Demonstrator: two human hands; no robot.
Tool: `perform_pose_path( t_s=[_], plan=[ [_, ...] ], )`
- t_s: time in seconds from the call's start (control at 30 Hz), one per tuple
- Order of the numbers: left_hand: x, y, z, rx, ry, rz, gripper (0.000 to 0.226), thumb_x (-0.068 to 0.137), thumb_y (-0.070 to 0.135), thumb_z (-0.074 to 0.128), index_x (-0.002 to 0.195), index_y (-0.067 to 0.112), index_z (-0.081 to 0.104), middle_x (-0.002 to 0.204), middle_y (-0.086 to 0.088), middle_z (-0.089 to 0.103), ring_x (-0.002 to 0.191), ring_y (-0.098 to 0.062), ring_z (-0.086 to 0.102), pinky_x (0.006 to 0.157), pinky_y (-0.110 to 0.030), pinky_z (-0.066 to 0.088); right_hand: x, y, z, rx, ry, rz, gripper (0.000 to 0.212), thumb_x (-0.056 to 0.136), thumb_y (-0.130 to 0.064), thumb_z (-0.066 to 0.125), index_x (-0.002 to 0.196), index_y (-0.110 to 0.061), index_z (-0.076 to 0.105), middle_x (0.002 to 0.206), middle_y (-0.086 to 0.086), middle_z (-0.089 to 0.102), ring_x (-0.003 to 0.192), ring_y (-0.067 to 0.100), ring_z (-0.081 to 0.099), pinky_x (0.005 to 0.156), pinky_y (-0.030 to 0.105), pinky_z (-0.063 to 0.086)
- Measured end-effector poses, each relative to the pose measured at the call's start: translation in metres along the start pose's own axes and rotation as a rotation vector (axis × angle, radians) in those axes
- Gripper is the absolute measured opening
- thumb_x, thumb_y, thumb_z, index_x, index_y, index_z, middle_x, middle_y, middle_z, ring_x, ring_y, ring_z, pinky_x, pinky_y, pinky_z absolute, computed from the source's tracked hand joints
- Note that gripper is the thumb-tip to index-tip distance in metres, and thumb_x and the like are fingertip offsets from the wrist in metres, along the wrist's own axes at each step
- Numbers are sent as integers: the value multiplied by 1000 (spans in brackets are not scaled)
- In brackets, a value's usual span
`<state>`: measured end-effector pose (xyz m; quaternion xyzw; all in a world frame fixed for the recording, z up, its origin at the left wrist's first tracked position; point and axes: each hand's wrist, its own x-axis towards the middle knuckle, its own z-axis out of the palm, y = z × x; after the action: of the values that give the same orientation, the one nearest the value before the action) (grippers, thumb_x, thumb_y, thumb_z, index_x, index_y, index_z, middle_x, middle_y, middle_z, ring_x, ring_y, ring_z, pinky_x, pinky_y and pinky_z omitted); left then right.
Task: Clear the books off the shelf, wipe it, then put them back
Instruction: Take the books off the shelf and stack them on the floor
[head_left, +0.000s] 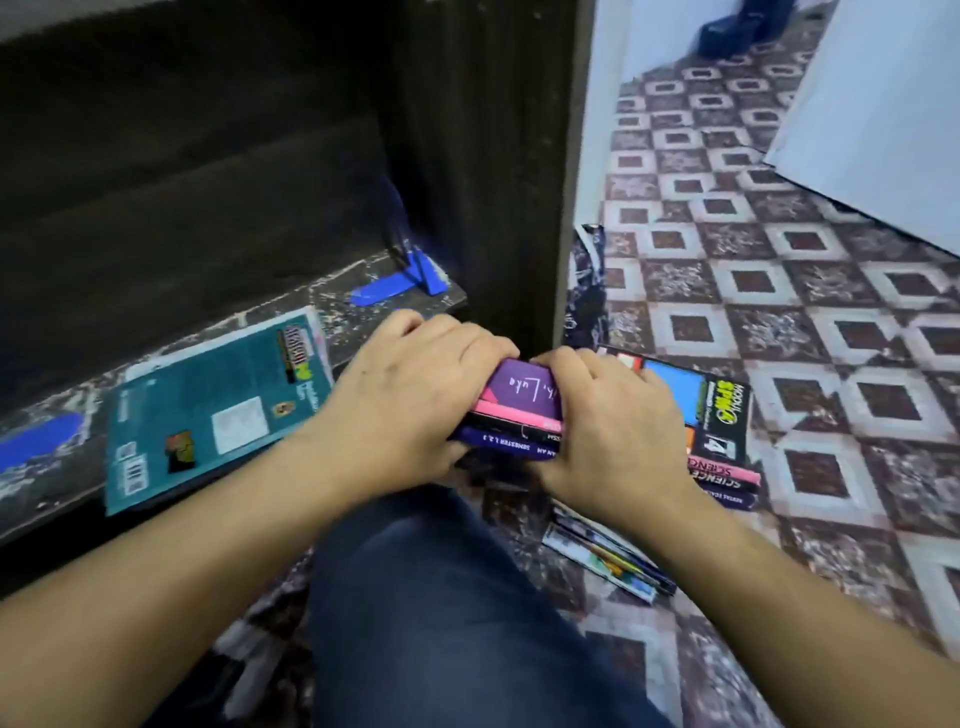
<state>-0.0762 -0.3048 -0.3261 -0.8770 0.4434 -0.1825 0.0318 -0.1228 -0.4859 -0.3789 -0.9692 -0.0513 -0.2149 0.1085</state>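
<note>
Purple-covered book on top of a small stack of books at centre frame, gripped from both sides: left hand curled over the stack's left edge, right hand curled over its right edge, both clamped on it. Stack held just in front of the shelf's right end, above a knee in blue jeans at lower centre. Teal book lying flat on the dark, scuffed shelf at left of frame, overhanging its front edge. Blue bookend standing at the shelf's right end, near the cabinet's dark side panel. Second pile of books right of centre on the patterned tile floor, partly behind the right hand. More thin books lying on the floor below that pile.
</note>
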Motion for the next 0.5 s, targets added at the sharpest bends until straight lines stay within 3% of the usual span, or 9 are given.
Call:
perform_pose_path(
  t_s=[0.1, 0.17, 0.23, 0.37, 0.43, 0.5],
  plan=[
    [32, 19, 28, -71, -133, 111, 67, 64, 46, 74, 123, 20, 55, 110, 3, 62, 96, -21, 60, 77, -40, 44, -22, 44, 13, -37, -76, 85, 62, 52, -57, 78, 102, -27, 56, 88, -8, 61, 80, 21, 61, 65, 33, 39],
    [54, 24, 44, -106, -208, 175, 69, 68, 65, 61, 124, 24, 53, 111, 6, 62, 97, -18, 59, 78, -38, 46, -32, 71, 23, -63, -120, 138, 60, 53, -56, 77, 102, -27, 57, 88, -8, 62, 80, 21, 61, 66, 33, 37],
    [78, 25, 59, -106, -209, 252, 62, 77, 70, 47, 114, 22, 59, 105, 4, 63, 94, -20, 60, 77, -38, 47, -40, 97, 34, -76, -149, 182, 60, 53, -54, 77, 103, -27, 57, 89, -8, 63, 81, 21, 61, 66, 32, 33],
    [124, 16, 91, 176, -134, 423, 29, 90, 39, 46, 94, 15, 63, 96, -5, 64, 92, -29, 60, 87, -46, 42, -48, 145, 58, -91, -221, 246, 62, 55, -50, 77, 110, -28, 57, 95, -9, 63, 88, 20, 61, 71, 33, 36],
    [139, 8, 106, 285, -210, 424, 21, 81, 31, 54, 90, 15, 63, 90, -7, 64, 87, -31, 60, 92, -47, 41, -46, 168, 67, -132, -224, 264, 61, 59, -54, 75, 111, -28, 57, 95, -8, 63, 88, 20, 61, 74, 35, 38],
    [146, 8, 123, 438, -371, 371, 11, 75, 25, 62, 83, 18, 64, 81, -2, 65, 78, -26, 61, 85, -39, 41, -39, 189, 72, -179, -177, 267, 58, 62, -59, 64, 109, -25, 58, 94, -5, 64, 87, 22, 62, 75, 36, 39]
  ],
)
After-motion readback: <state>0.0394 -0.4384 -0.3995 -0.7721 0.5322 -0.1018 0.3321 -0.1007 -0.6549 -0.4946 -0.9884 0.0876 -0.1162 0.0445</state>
